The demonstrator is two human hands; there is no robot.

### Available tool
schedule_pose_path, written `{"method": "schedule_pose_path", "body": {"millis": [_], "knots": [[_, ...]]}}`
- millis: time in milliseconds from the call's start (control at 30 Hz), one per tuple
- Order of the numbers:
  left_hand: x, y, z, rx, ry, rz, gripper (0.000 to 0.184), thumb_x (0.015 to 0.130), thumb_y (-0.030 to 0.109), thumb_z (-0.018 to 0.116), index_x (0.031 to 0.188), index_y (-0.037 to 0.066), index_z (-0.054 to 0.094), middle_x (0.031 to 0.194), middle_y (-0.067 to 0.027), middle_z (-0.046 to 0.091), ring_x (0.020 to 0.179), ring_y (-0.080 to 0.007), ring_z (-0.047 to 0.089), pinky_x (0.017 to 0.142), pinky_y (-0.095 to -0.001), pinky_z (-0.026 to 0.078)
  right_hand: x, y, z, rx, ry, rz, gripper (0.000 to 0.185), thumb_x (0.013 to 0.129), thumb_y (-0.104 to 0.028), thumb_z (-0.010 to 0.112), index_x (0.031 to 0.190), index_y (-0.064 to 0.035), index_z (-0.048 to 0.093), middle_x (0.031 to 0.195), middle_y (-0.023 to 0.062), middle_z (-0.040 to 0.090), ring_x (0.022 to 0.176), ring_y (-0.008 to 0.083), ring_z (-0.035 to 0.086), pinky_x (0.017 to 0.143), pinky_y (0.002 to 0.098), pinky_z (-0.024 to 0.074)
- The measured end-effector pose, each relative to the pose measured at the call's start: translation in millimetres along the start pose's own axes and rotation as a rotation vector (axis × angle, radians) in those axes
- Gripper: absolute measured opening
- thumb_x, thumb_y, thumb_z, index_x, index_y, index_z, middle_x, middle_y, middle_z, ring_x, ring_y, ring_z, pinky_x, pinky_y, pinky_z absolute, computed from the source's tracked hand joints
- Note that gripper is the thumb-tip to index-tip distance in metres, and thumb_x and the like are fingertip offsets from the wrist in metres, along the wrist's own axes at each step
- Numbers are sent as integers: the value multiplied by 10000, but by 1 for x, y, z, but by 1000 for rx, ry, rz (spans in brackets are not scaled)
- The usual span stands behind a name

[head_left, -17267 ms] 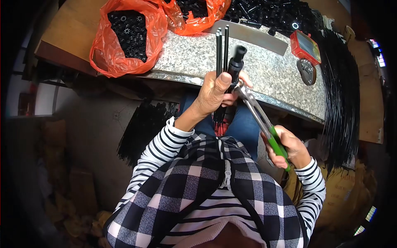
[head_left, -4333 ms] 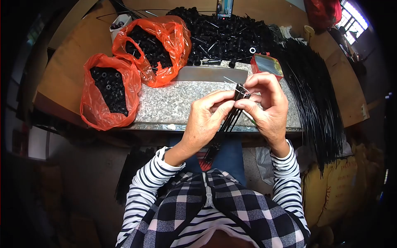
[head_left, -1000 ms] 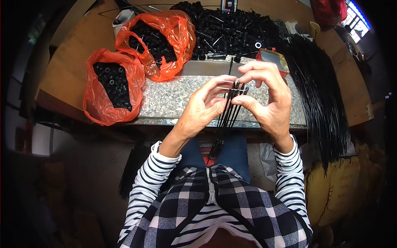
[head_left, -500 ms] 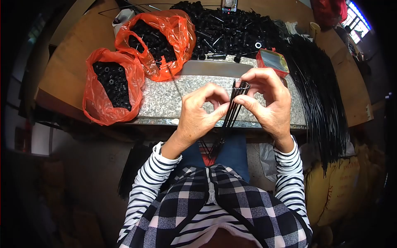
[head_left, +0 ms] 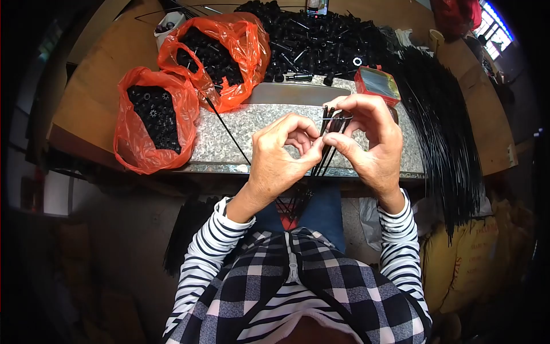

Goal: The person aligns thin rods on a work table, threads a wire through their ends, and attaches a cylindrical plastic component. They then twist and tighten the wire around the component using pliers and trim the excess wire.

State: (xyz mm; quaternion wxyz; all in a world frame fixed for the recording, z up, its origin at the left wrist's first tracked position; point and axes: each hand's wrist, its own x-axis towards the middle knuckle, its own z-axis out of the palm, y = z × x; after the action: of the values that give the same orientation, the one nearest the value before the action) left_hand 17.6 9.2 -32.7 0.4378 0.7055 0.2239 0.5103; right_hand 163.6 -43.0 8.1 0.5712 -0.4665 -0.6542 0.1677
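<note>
In the head view, a small bundle of thin black rods point(head_left: 324, 163) stands between my hands, above the table's front edge. My left hand point(head_left: 279, 150) is closed in a pinch at the bundle's left side. My right hand point(head_left: 373, 142) curls round from the other side, thumb and forefinger pinching the upper ends. A thin pale strand point(head_left: 327, 118) crosses the rods near their tops; whether it fully encircles them I cannot tell. One single black rod point(head_left: 227, 129) slants from an orange bag down behind my left hand. The bundle's lower ends hang over my lap.
Two orange plastic bags point(head_left: 127, 150) hold black ribbed parts. A heap of black plastic parts point(head_left: 321, 43) lies at the back, behind a flat metal strip point(head_left: 298, 94). A red box point(head_left: 378, 86) is beyond my right hand. Long black strands point(head_left: 447, 143) drape over the right edge.
The rod tops have spread apart slightly, and the left hand's fingers have shifted a little. The single slanting rod, blurred before, now shows clearly.
</note>
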Motion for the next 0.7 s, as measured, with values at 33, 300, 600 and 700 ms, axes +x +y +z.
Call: {"method": "schedule_pose_path", "body": {"millis": [33,300,600,700], "knots": [[0,0,1,23,5,-10,121,700,-39,659,782,-3,578,699,-31,589,577,-68,580,537,-190,466,1,0,0,0,1,0,339,696,-17,707,997,9,553,946,83,613,694,82,588,557,190,473],[-4,4,-3,-68,-27,-118,187,784,-72,566,966,-31,549,874,-83,618,753,-89,608,643,-189,476,2,-1,-1,-90,-36,1,257,761,3,608,1009,2,540,928,78,590,844,120,573,731,223,447],[-24,15,-33,717,227,407,188,692,-8,671,854,12,578,1032,-162,557,1046,-289,495,874,-386,396,-1,13,-8,-174,21,-119,39,831,-1,542,863,19,553,879,73,567,800,119,526,731,230,419],[-37,3,-43,845,498,491,212,658,110,702,818,45,579,1275,-294,393,1184,-420,359,972,-455,305,-3,19,-9,-124,128,-206,69,808,-52,606,814,14,590,789,49,591,714,110,545,648,226,435]]}}
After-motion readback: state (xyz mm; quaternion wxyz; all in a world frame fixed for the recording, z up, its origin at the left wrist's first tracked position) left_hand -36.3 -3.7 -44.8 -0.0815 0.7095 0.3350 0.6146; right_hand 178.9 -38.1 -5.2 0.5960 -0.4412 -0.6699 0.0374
